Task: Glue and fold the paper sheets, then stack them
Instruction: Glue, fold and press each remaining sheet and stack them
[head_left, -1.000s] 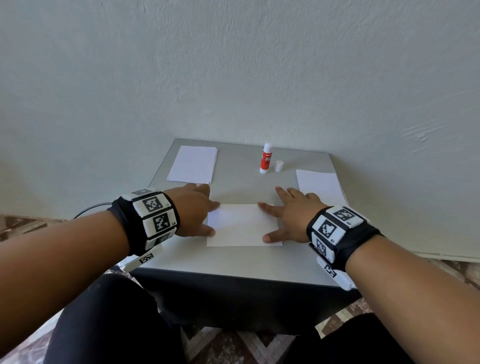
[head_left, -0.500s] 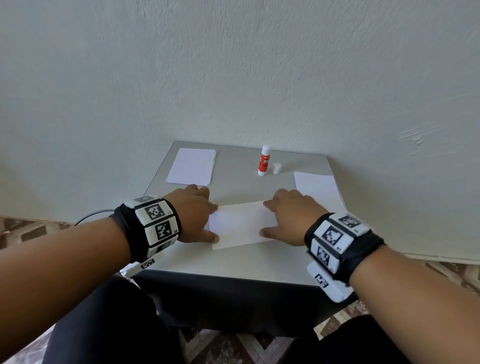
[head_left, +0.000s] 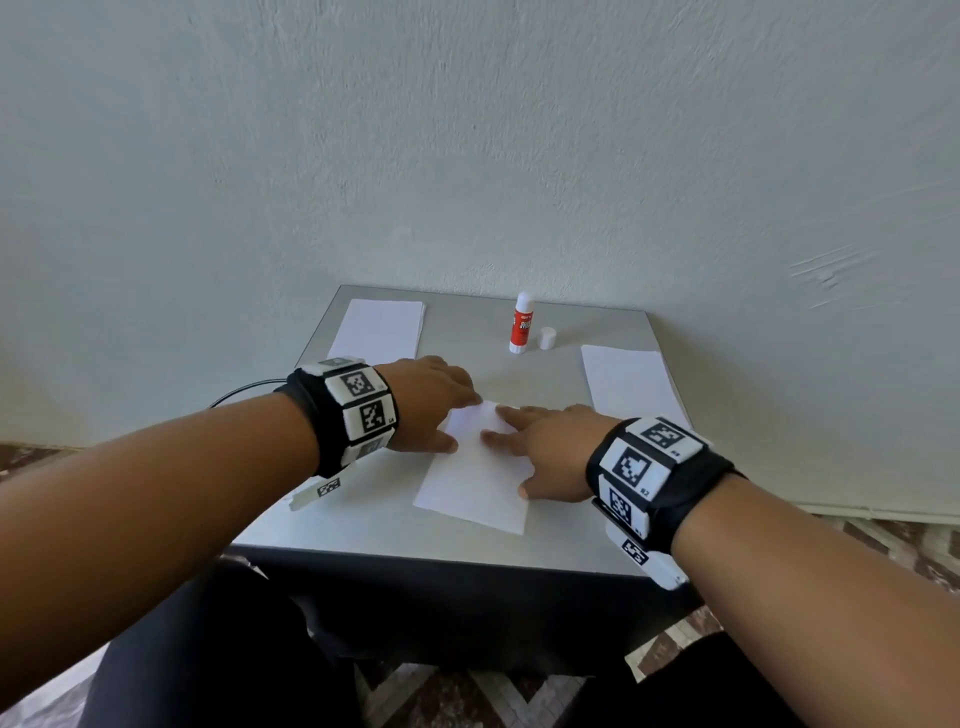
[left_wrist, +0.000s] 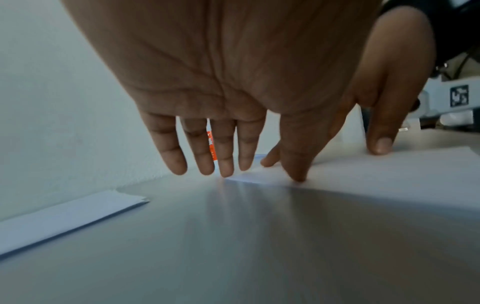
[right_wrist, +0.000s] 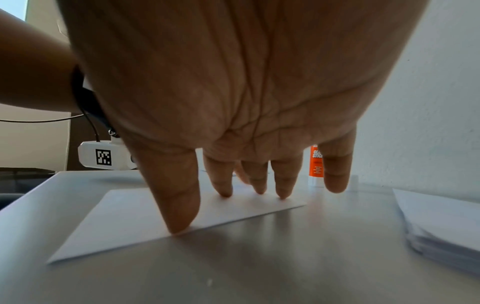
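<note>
The person is sitting at a small grey metal table (head_left: 363, 525) set against a pale wall. A flat white folded paper sheet (head_left: 475, 483) is lying near the middle of the table, turned a little crooked to the front edge. The left hand (head_left: 426, 402) is resting at the sheet's far left corner with straight fingers, and its thumb is pressing down on the paper. The right hand (head_left: 550, 452) is lying on the sheet's right side, fingers spread flat and pushing down. Neither hand is curling round anything.

It looks like the step in hand is pressing the fold flat so the glue sticks.

A stack of white papers (head_left: 382, 327) is sitting at the far left corner, and another white paper pile (head_left: 628, 382) is lying by the right edge. An orange and white glue stick (head_left: 521, 323) is standing open near the back edge, with its small white cap (head_left: 546, 338) just beside it.

Next, the person will likely need to lift the pressed sheet and lay it neatly on one of the piles. Which pile is for finished sheets cannot be told.
</note>
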